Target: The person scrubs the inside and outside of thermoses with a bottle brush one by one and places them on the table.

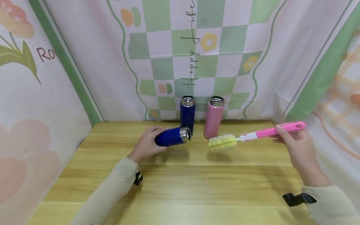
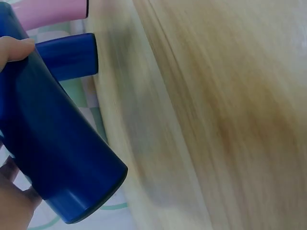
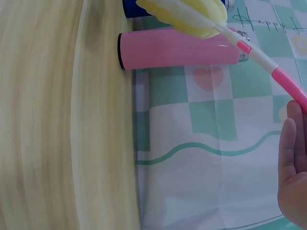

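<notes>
My left hand point(image 1: 150, 142) grips a dark blue bottle point(image 1: 169, 137) round its body. It is tilted nearly on its side over the table, its uncapped steel mouth toward the right. In the left wrist view the base of this bottle point(image 2: 72, 153) points down and the thumb lies across its side. My right hand point(image 1: 299, 148) holds a bottle brush point(image 1: 270, 131) by its pink handle. The yellow sponge head point(image 1: 222, 142) points left, toward the tilted bottle's mouth, with a gap between them. In the right wrist view the brush's sponge head point(image 3: 192, 14) overlaps the pink bottle.
A second blue bottle point(image 1: 187, 114) and a pink bottle point(image 1: 214, 118) stand upright and uncapped at the back of the wooden table point(image 1: 180, 187). Behind them hangs a checked curtain point(image 1: 160, 47) with printed flowers and lettering. More printed cloth hangs at both sides.
</notes>
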A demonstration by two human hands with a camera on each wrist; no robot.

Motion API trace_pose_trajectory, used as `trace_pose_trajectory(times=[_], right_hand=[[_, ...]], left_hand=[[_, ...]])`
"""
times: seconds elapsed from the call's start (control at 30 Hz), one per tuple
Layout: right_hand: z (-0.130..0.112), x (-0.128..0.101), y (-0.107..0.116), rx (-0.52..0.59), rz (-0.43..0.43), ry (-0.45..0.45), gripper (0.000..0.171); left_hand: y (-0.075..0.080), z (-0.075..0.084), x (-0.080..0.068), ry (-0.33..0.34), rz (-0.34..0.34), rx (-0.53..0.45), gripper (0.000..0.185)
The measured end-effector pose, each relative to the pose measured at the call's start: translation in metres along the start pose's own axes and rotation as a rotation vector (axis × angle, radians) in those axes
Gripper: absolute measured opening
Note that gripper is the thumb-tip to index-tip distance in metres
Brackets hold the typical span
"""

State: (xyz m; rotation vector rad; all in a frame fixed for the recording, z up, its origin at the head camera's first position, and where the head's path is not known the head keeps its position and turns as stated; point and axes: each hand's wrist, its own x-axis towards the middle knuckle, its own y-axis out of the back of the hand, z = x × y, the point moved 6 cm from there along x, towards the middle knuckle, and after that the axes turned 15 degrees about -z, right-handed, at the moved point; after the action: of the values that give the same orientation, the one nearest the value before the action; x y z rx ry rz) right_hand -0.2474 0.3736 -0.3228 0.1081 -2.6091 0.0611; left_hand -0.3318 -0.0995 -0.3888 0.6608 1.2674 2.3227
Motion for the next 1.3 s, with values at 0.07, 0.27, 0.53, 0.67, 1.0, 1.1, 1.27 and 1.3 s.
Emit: trace_pose_trajectory(times=[0.07, 0.27, 0.53, 0.67, 1.0, 1.1, 1.27, 1.3], right_hand=[[-0.002, 0.001, -0.004, 0.015, -0.013, 0.011, 0.007], [-0.003, 0.005, -0.013, 0.1, -0.05, 0.028, 0.008], [-0.003, 0.008, -0.028, 0.313, -0.069, 0.047, 0.01], [-0.004, 0.01, -0.034, 0.336, -0.083, 0.069, 0.009], [-0.009, 0.016, -0.046, 0.365, -0.154, 0.103, 0.009], [-0.011, 0.017, -0.049, 0.372, -0.166, 0.112, 0.01], [-0.015, 0.019, -0.053, 0.368, -0.208, 0.13, 0.013], [-0.016, 0.02, -0.054, 0.365, -0.213, 0.128, 0.014]], left_hand=[[-0.002, 0.002, 0.0, -0.014, -0.007, 0.02, 0.075], [-0.005, 0.006, 0.0, -0.068, -0.01, 0.084, 0.074], [-0.008, 0.012, 0.002, -0.093, -0.008, 0.12, 0.074], [-0.008, 0.013, 0.003, -0.091, -0.009, 0.119, 0.073], [-0.007, 0.019, 0.004, -0.094, 0.01, 0.085, 0.074], [-0.007, 0.021, 0.003, -0.098, 0.015, 0.069, 0.074], [-0.006, 0.021, 0.002, -0.087, 0.013, 0.035, 0.077], [-0.006, 0.021, 0.002, -0.082, 0.011, 0.024, 0.077]])
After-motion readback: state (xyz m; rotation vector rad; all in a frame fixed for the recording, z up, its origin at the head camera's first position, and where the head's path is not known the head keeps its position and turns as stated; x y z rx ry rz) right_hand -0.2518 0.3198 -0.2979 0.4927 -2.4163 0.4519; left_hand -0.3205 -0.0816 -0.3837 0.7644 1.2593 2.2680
